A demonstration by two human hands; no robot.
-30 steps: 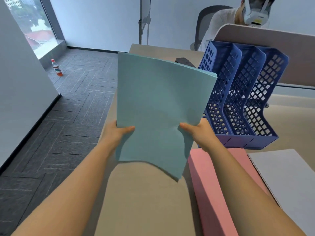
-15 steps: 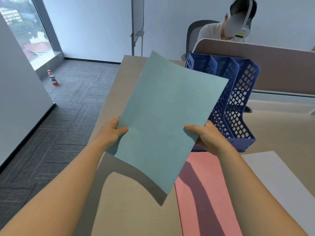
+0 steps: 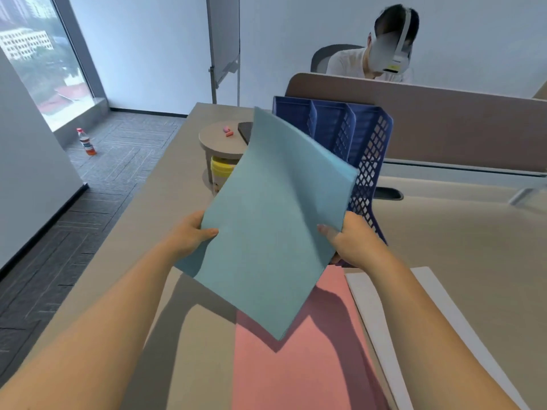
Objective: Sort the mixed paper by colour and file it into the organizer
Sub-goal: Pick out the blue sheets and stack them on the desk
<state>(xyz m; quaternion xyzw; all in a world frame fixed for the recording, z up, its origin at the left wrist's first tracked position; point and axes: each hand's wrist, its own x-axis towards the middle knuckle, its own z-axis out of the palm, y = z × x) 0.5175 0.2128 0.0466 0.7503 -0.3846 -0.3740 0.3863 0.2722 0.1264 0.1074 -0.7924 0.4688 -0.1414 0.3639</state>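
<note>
Gripping the blue paper stack [image 3: 275, 217] from both sides: left hand [image 3: 189, 235] pinching its left edge with the thumb on top, right hand [image 3: 353, 241] clamped on the right edge. Held up tilted, just in front of the blue organizer [image 3: 370, 149], top corner nearly at its slots. Not filed yet. Pink stack [image 3: 307, 359] and white stack [image 3: 393, 306] lying flat on the desk [image 3: 461, 232] nearer than the organizer, sorted but waiting. Slots look empty from what shows, so probably around a third done.
</note>
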